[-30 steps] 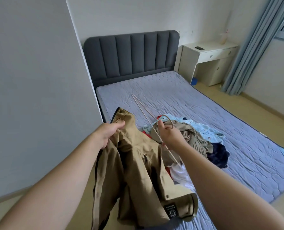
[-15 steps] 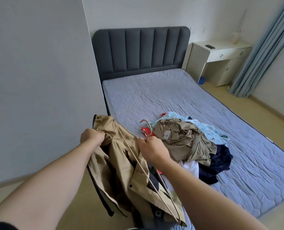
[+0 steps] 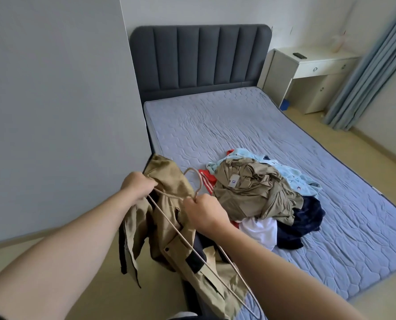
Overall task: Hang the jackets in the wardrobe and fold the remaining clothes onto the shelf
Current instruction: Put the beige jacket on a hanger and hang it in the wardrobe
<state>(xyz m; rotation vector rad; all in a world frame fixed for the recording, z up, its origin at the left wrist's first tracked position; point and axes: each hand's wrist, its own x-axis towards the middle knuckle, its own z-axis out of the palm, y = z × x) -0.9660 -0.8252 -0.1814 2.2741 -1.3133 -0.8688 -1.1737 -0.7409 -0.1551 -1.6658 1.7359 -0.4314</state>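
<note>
A tan jacket (image 3: 169, 215) with dark lining hangs over the bed's near corner. My left hand (image 3: 137, 184) grips its collar together with one end of a thin beige hanger (image 3: 192, 248). My right hand (image 3: 204, 212) grips the hanger just below its hook, which sticks up beside the collar. The hanger's long bars run down across the jacket toward the lower right. A pile of clothes (image 3: 261, 195) lies on the mattress to the right: a second tan garment on top, with light blue, red, white and dark navy pieces under it.
The bed (image 3: 250, 125) has a grey quilted mattress and a dark padded headboard (image 3: 199, 58). A grey wall panel (image 3: 53, 100) stands close on the left. A white desk (image 3: 312, 72) and blue curtain (image 3: 372, 65) are at the back right, beside wooden floor (image 3: 377, 162).
The hanger has swung from pointing up over the bed to lying down across the jacket. My left hand now holds its end at the collar; both hands sit lower and closer together.
</note>
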